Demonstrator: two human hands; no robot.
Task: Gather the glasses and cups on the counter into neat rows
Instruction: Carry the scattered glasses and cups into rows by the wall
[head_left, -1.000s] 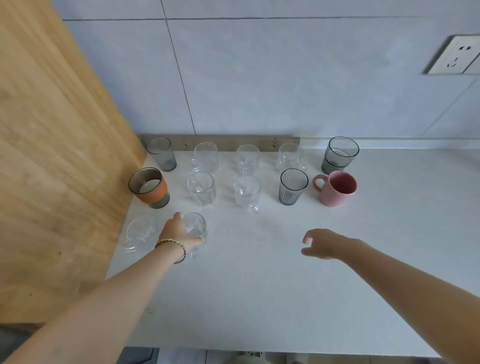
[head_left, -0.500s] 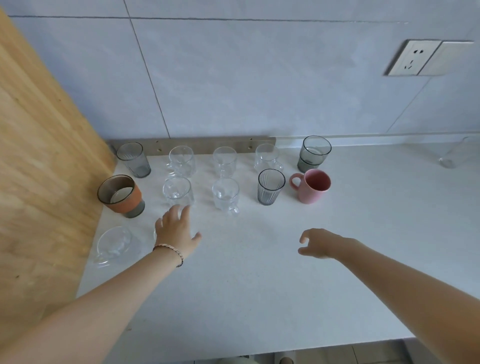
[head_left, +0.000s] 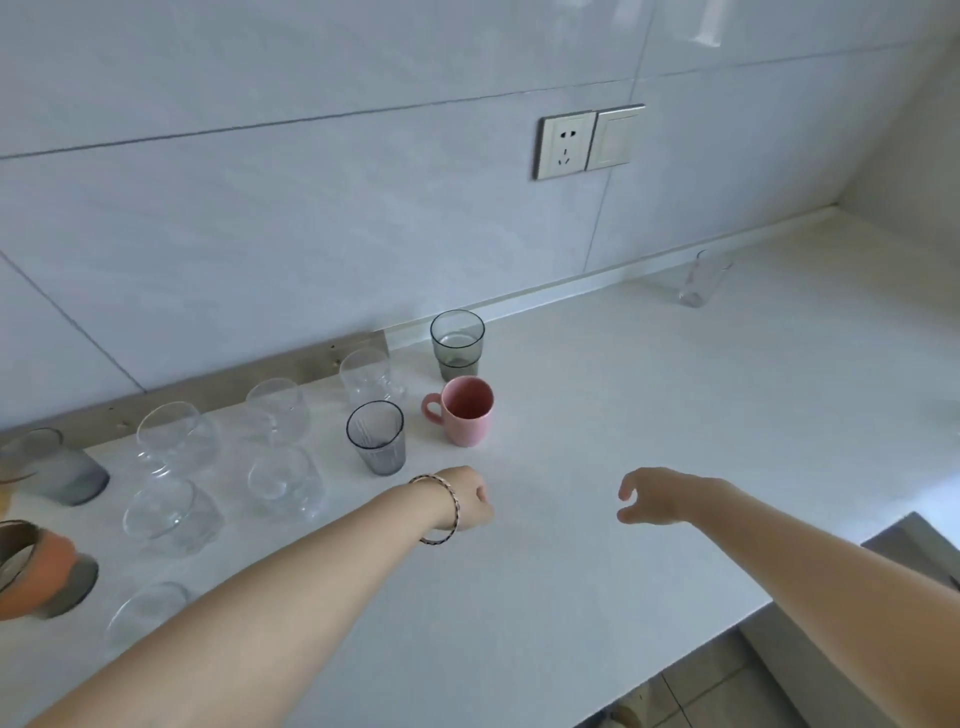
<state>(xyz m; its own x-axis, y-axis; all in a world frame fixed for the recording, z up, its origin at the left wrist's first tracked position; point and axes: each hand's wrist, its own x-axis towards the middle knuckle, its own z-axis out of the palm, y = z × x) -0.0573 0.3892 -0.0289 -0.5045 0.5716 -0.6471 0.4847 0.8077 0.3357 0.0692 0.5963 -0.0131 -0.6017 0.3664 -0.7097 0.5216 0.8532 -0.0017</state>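
Observation:
Rows of glassware stand at the left of the white counter: several clear glasses, a dark ribbed glass, a pink mug, a grey-green tumbler, a grey glass and an orange-banded cup. One clear glass stands alone at the front left. A lone tall clear glass stands far right by the wall. My left hand, fingers curled under, hovers empty in front of the ribbed glass. My right hand hangs loosely curled over bare counter, holding nothing.
A wall socket and a switch sit on the tiled wall. The counter's front edge runs diagonally at the lower right, with floor below. A grey edge shows at the right.
My left hand let go of the front clear glass and moved right, now curled. The view swung right and the far clear glass came into sight. My right hand barely moved.

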